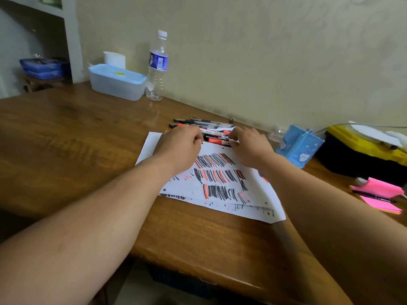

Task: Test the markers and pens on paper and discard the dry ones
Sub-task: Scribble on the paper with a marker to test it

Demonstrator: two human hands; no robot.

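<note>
Left hand (179,143) and right hand (250,144), fingers curled, grip markers (214,134) at either end of the pile; which single one, cannot tell. Pile lies at the far edge of the paper (220,179), which is striped with black and red strokes, on the table (77,133). Blue pen holder (299,146) just right of right hand; water bottle (157,64) and plastic box (116,81) well back by the wall.

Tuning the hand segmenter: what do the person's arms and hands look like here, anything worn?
Left forearm and right forearm are bare, no sleeves in view. Left hand and right hand are ungloved; no watch, bracelet or ring shows.
</note>
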